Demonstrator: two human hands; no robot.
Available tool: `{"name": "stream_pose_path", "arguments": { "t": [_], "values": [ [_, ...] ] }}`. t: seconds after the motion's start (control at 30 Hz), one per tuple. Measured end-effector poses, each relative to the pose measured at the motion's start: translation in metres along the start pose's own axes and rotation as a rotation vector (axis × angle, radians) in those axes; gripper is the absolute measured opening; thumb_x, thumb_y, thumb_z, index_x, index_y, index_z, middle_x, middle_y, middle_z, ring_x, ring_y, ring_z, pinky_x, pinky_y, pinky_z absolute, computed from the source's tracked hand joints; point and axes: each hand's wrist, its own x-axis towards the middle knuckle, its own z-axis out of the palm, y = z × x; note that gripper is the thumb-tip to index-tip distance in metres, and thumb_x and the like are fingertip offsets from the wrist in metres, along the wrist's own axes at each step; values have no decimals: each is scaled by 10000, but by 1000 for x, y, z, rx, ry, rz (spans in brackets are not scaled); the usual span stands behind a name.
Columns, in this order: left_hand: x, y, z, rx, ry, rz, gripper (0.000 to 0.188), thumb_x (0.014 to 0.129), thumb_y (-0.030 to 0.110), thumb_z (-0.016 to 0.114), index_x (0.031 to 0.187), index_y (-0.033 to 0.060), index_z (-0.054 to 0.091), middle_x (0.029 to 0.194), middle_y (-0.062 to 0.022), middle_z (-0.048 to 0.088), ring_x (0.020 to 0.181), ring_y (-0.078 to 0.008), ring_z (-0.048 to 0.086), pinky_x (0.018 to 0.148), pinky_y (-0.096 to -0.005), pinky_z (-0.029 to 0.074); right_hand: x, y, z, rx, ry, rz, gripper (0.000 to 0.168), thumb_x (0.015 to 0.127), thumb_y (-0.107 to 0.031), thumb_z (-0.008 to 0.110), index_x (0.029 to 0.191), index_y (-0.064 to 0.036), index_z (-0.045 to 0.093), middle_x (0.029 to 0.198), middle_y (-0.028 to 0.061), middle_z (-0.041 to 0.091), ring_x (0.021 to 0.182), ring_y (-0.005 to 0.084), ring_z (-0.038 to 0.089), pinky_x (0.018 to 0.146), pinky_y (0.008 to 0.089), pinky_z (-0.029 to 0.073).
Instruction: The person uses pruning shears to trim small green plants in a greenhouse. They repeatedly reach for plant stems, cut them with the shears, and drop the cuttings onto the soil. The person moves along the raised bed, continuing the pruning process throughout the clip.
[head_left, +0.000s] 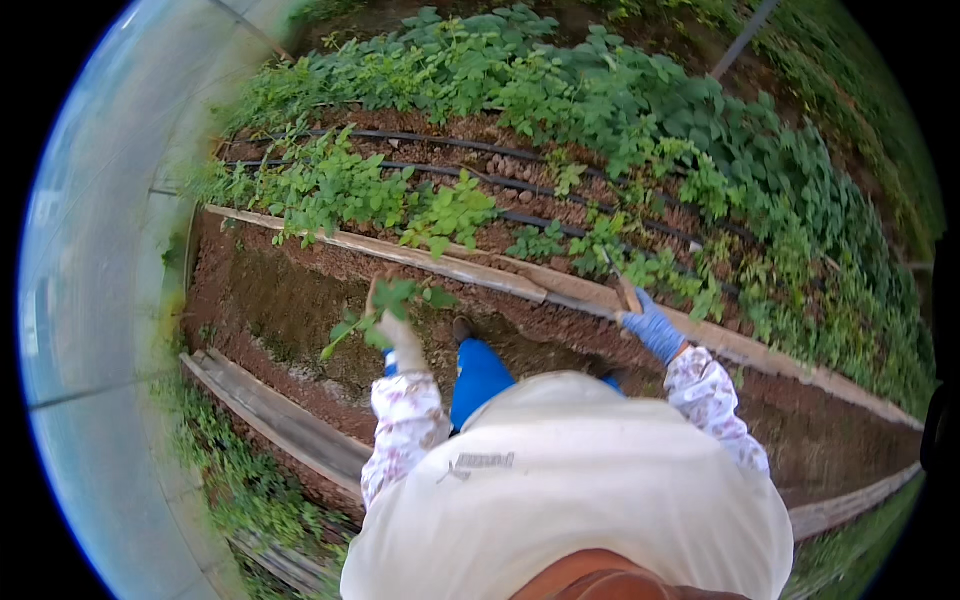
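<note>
My left hand (394, 326) is over the soil path, with a green leafy stem (396, 296) in it; the leaves partly cover the fingers. On the right, my right hand (652, 326), in a blue glove, grips the wooden handle of a small hand tool (626, 289). The tool's thin metal end points up among low leaves at the plank edge of the raised bed, and its tip is hard to make out. Leafy plants (337, 184) grow in the bed ahead of both hands.
A wooden plank edging (480, 274) bounds the bed, where black drip lines (465, 172) run over reddish soil. Dense green foliage (600, 97) stands behind them. A second bed's plank (285, 424) lies at the lower left, near translucent sheeting (97, 247). My shoe (464, 328) is on the path.
</note>
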Motion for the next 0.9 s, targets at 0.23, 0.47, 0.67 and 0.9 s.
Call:
{"name": "stream_pose_path", "arguments": {
  "t": [0.23,0.47,0.67,0.9],
  "values": [
    [100,-49,-48,427,-247,-231,432,981,38,593,1404,21,510,1358,-175,566,1144,-251,609,927,-364,549,4,-23,132,347,221,325,558,924,-182,653,1416,-80,411,899,62,632,685,158,632,591,301,567],
    [130,-80,-6,394,-423,-476,506,958,-2,607,1440,40,458,1399,-169,522,1214,-295,573,1045,-440,512,130,-74,205,-209,331,74,842,872,-312,643,1559,-74,218,1097,203,661,856,280,662,774,391,532],
    [127,-77,30,550,-505,-244,864,846,-15,729,1549,133,250,1400,-133,527,1272,-247,520,1031,-345,477,185,-128,257,-742,83,61,797,923,-469,518,1574,-128,210,1238,308,613,1107,427,624,966,470,467],
    [165,-64,28,1398,-1110,80,669,821,104,743,1430,210,488,1290,-142,608,1036,-298,641,849,-395,540,170,-151,306,-772,97,178,795,940,-551,456,1568,-114,242,1362,295,542,1217,421,568,1013,471,450]
  ]
}}
